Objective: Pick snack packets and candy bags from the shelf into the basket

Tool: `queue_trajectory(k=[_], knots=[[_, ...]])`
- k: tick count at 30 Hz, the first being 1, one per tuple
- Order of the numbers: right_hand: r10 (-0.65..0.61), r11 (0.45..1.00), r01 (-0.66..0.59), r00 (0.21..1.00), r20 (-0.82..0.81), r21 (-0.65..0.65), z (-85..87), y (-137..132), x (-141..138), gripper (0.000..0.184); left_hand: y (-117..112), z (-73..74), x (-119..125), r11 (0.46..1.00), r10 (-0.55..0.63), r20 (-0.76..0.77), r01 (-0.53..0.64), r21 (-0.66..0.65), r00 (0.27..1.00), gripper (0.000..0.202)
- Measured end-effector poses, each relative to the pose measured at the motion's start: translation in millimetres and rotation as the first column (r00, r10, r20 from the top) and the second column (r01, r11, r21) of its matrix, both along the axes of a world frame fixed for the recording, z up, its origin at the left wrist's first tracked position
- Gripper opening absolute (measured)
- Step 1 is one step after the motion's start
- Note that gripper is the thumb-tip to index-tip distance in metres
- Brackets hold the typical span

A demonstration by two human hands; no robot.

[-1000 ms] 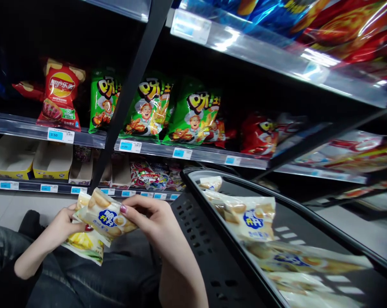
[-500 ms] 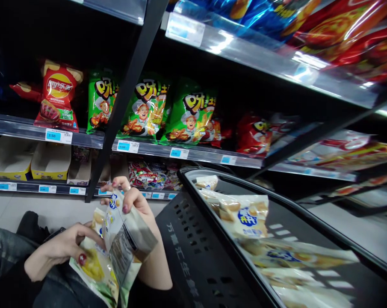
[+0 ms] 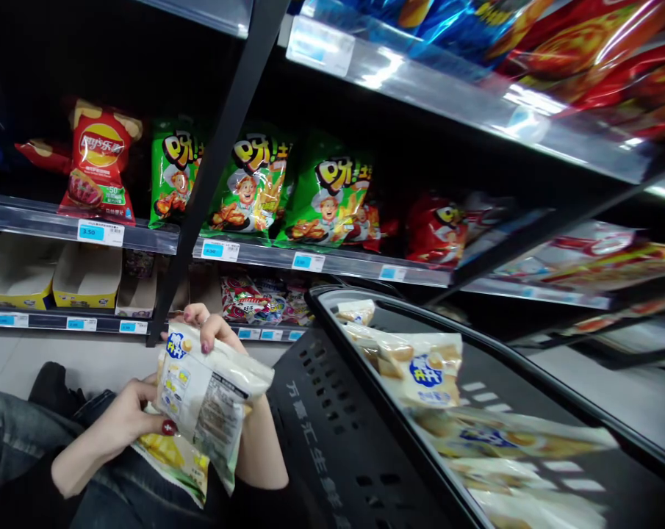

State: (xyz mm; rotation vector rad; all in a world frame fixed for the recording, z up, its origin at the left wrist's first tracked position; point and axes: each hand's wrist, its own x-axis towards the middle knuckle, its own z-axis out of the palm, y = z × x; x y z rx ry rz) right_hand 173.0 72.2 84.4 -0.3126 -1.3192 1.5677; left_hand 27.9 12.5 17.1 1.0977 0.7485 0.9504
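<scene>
Two snack bags are between my hands, above my lap. My right hand pinches the top edge of a pale snack bag, whose printed back with a blue logo faces me. Beneath it lies a yellow-and-green snack bag, partly covered by the first. My left hand grips this lower bag, its thumb on top close against the pale bag. Right of my hands stands a black shopping basket holding several similar cream-coloured snack bags.
A shelf ahead carries a red chip bag and several green snack bags. Below are yellow open cartons and small candy packets. A dark shelf post slants down in front. Blue and red packets fill the upper shelf.
The pale bag has been turned flatter and slid left over the yellow one, so more of its back shows. My left hand has shifted slightly right. The basket stays put.
</scene>
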Motion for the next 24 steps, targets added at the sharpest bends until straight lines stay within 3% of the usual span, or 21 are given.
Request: queue_trajectory(k=[3,6,11,14,17,21,24], knots=[[-0.119,0.993,0.115,0.98,0.159,0.034,8.3,-0.3,19.7,0.021,4.8,3.4,-7.0,0.992,0.064,-0.095,-0.053,0.118,0.993,0.019],[-0.195,0.981,0.192,0.93,0.311,0.039,23.1,-9.1,40.1,0.034,8.6,9.6,-14.1,0.979,0.129,-0.188,-0.095,0.178,0.974,0.019],[-0.385,0.923,0.3,0.682,0.622,0.243,44.6,-31.4,57.1,0.019,9.7,12.4,-15.0,0.964,0.235,-0.273,-0.187,0.191,0.933,0.016],[-0.486,0.868,0.259,0.614,0.622,0.423,54.2,-42.4,56.2,0.012,9.6,11.1,-12.2,0.955,0.273,-0.292,-0.221,0.198,0.917,0.01],[-0.511,0.838,0.206,0.621,0.594,0.505,60.0,-48.1,52.7,0.011,9.9,11.6,-12.9,0.952,0.281,-0.296,-0.227,0.205,0.913,0.01],[-0.564,0.819,0.31,0.594,0.574,0.483,57.5,-42.7,48.9,0.012,8.9,15.9,-19.8,0.968,0.186,-0.266,-0.131,0.213,0.946,0.013],[-0.565,0.823,0.443,0.568,0.598,0.356,49.5,-31.0,47.0,0.009,5.7,21.2,-25.0,0.974,0.095,-0.217,-0.045,0.223,0.972,0.02]])
